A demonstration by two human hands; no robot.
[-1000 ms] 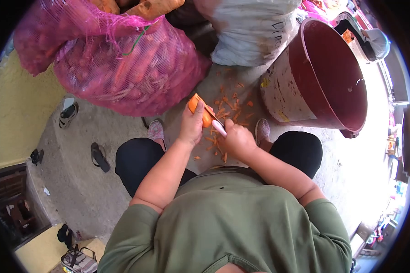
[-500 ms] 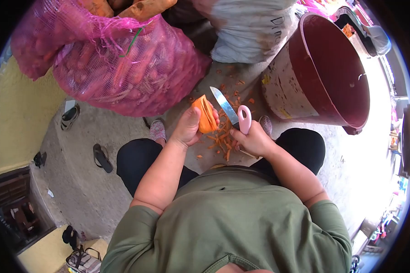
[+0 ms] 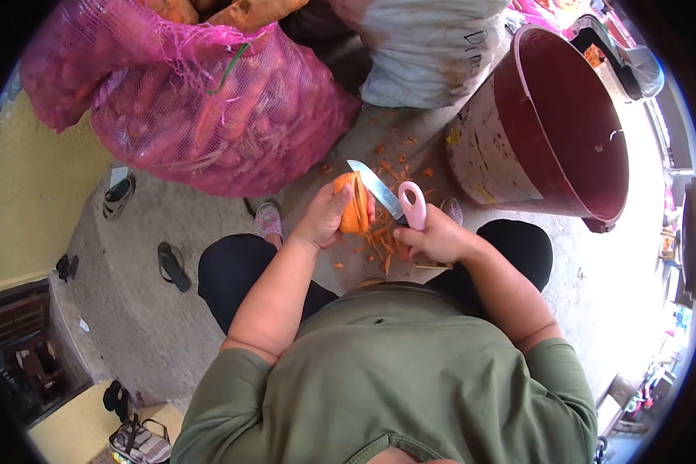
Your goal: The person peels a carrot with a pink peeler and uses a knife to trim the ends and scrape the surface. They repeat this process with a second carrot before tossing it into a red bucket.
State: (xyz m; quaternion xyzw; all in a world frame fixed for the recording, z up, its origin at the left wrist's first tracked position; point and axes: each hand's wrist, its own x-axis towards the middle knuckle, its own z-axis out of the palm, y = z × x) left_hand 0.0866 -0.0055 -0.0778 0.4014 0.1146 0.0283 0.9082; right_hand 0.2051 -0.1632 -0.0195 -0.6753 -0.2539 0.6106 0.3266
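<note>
My left hand (image 3: 325, 216) is closed around a thick piece of peeled carrot (image 3: 354, 207), which has a long split down its side facing the knife. My right hand (image 3: 438, 234) grips a knife (image 3: 377, 189), its bare blade slanting up and left, with the tip close above the carrot. A pink handle with an oval loop (image 3: 412, 203) sticks up from the same fist beside the dark base of the blade. Under that fist a thin yellowish-metal edge (image 3: 433, 266) pokes out. Orange peelings (image 3: 381, 238) lie on the floor beneath both hands.
A pink mesh sack (image 3: 232, 124) full of carrots stands ahead on the left. Behind it is a white sack (image 3: 425, 58). A large maroon bucket (image 3: 483, 147) stands ahead on the right. A dark flip-flop (image 3: 173, 267) lies on the concrete to the left.
The knife blade has come left and lower, its tip now over the top of the carrot. The carrot has shifted slightly down and turned, showing its split more widely.
</note>
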